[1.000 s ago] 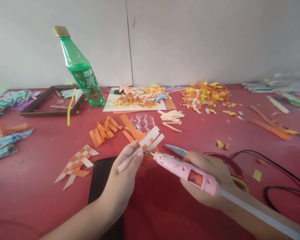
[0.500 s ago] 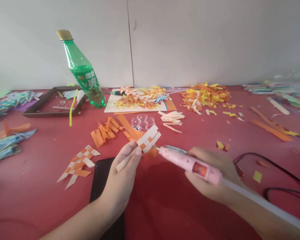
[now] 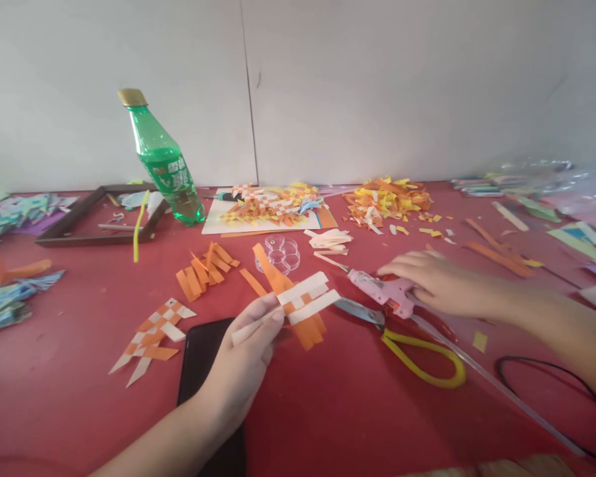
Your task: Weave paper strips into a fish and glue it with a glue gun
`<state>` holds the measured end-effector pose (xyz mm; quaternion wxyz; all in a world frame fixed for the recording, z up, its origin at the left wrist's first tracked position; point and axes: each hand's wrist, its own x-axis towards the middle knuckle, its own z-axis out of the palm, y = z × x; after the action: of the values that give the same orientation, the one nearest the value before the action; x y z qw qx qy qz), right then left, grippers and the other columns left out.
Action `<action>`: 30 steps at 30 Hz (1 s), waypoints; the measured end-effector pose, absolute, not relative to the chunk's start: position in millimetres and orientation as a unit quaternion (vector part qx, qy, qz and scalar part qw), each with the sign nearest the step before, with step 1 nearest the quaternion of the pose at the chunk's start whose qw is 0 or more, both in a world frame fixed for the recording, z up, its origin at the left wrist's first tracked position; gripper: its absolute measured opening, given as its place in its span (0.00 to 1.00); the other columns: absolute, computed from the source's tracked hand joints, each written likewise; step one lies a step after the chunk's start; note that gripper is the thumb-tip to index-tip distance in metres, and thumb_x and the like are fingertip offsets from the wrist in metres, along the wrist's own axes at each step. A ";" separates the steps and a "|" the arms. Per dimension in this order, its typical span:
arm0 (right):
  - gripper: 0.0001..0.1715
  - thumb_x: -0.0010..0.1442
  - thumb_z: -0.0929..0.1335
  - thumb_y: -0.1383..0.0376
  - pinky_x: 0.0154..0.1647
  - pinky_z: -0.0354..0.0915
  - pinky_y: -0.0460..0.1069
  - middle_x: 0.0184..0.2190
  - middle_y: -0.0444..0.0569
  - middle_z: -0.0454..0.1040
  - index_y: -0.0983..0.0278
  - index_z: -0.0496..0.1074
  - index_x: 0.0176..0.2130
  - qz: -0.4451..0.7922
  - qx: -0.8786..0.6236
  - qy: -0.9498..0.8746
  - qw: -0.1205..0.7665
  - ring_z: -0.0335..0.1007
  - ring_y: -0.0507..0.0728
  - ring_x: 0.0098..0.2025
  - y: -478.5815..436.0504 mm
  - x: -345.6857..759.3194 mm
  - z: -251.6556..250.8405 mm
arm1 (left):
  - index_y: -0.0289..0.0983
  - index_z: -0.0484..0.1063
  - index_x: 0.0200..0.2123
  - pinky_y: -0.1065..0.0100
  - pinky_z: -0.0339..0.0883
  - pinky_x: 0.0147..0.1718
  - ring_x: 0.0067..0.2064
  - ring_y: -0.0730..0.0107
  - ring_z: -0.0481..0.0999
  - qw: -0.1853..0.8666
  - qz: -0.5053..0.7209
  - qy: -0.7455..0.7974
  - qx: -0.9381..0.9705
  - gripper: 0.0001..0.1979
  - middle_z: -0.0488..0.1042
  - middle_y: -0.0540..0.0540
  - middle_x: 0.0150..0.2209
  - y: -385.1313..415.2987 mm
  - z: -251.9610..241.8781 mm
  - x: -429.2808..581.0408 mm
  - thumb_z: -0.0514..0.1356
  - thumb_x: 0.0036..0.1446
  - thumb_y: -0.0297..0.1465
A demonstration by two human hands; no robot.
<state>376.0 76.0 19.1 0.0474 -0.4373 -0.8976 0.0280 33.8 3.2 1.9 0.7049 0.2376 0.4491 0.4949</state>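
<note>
Between the thumb and fingers of my left hand (image 3: pixel 251 341) is a piece of woven paper strips (image 3: pixel 305 298), cream and orange in a checked pattern, with loose ends sticking out. My right hand (image 3: pixel 422 278) is open, fingers stretched out over the pink glue gun (image 3: pixel 380 288), which lies on its side on the table. A long clear glue stick (image 3: pixel 496 387) runs out of the gun's back end. Just in front of the gun rest scissors (image 3: pixel 424 361) with yellow handles. A finished-looking woven paper fish (image 3: pixel 153 331) lies left of my left hand.
A black phone (image 3: pixel 193 364) lies under my left forearm. Orange strips (image 3: pixel 203 271), cream strips (image 3: pixel 330 240), a clear flower-shaped box (image 3: pixel 284 255) and a heap of scraps (image 3: pixel 387 202) spread behind. A green bottle (image 3: pixel 171 179) stands by a dark frame (image 3: pixel 54 238). A black cord (image 3: pixel 501 371) curves at right.
My right hand has set the glue gun down to the right, away from the paper weave, and opened. The scissors have come into plain view. My left hand keeps its hold.
</note>
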 end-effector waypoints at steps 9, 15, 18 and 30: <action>0.10 0.64 0.65 0.63 0.49 0.69 0.55 0.46 0.51 0.74 0.60 0.76 0.41 0.094 -0.489 -0.812 0.303 0.71 0.59 0.50 28.2 242.9 60.1 | 0.39 0.78 0.45 0.62 0.63 0.53 0.48 0.61 0.77 0.729 0.391 0.424 0.367 0.13 0.80 0.43 0.46 -1.8 5.7 31.5 0.66 0.56 0.35; 0.06 0.61 0.69 0.60 0.48 0.71 0.55 0.44 0.49 0.74 0.60 0.76 0.35 0.246 -0.468 -0.757 0.385 0.72 0.58 0.48 24.6 216.7 37.6 | 0.39 0.79 0.45 0.63 0.66 0.48 0.43 0.62 0.78 0.738 0.339 0.406 0.419 0.13 0.82 0.43 0.41 -1.6 10.1 31.1 0.65 0.57 0.36; 0.04 0.61 0.68 0.66 0.43 0.71 0.53 0.38 0.47 0.76 0.60 0.75 0.34 0.210 -0.411 -0.784 0.415 0.73 0.55 0.41 16.9 218.5 35.7 | 0.40 0.78 0.46 0.65 0.67 0.47 0.43 0.62 0.79 0.729 0.344 0.418 0.419 0.13 0.82 0.44 0.42 -1.1 10.0 31.4 0.64 0.57 0.34; 0.14 0.58 0.68 0.73 0.46 0.67 0.57 0.44 0.47 0.81 0.62 0.76 0.44 0.011 -0.328 -0.869 0.371 0.70 0.59 0.45 -7.9 222.9 17.6 | 0.40 0.78 0.45 0.62 0.66 0.51 0.48 0.59 0.77 0.731 0.377 0.455 0.342 0.13 0.81 0.44 0.45 -0.5 7.0 32.9 0.65 0.57 0.34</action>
<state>222.9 -7.9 17.6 0.3714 -0.3276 -0.8687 0.0109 32.9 -0.5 7.0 0.7312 0.3416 0.4548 0.3765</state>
